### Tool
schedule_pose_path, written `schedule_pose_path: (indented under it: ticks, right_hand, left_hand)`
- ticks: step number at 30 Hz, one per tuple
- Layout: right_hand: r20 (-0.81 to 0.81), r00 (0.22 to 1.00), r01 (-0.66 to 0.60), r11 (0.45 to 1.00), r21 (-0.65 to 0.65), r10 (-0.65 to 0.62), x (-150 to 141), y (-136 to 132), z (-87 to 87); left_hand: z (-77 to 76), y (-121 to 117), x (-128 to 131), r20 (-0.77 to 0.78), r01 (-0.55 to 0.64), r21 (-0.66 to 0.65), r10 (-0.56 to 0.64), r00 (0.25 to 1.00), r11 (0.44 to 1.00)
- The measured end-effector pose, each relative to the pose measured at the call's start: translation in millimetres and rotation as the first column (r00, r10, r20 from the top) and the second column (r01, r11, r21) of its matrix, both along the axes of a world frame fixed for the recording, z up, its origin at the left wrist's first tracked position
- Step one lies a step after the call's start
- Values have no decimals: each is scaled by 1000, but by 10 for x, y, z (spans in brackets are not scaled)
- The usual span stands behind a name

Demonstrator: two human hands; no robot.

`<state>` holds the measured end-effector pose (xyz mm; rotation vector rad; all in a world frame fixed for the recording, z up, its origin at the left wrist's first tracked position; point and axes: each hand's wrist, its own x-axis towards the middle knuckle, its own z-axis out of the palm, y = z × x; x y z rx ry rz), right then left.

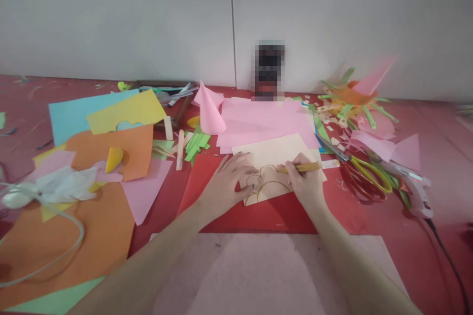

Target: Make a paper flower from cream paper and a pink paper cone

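Note:
A cream sheet of paper [271, 192] lies tilted on a larger red sheet [258, 221], with curved gold-brown lines drawn on it. My left hand [231, 177] rests on its left part, fingers spread and flat. Closed around a yellow pen [310, 166] with a whitish rear end, my right hand [306, 184] is over the paper's right part. The pen points left, towards the drawn curves; whether its tip touches the paper, I cannot tell. Behind the cream sheet are stacked pink sheets [258, 120].
Scissors [360, 172] and a glue gun [414, 189] with a cord lie at the right. A pink paper cone [210, 113] stands behind my left hand. Orange paper [111, 221] and other coloured sheets cover the left. A wall [148, 19] rises behind.

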<state>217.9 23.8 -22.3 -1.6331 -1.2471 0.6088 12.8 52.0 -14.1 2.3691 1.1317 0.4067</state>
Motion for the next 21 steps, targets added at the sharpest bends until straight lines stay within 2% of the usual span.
schedule_pose_path:
  ticks: [17,21]
  right_hand:
    - [95,995,-29,999,23,27,7,5,-9]
    - [61,998,-20,1000,14,19,25,3,-34]
  left_hand:
    - [1,4,7,0,2,2,-2,1000,1000]
    - [2,3,5,1,5,-1,-5,1000,1000]
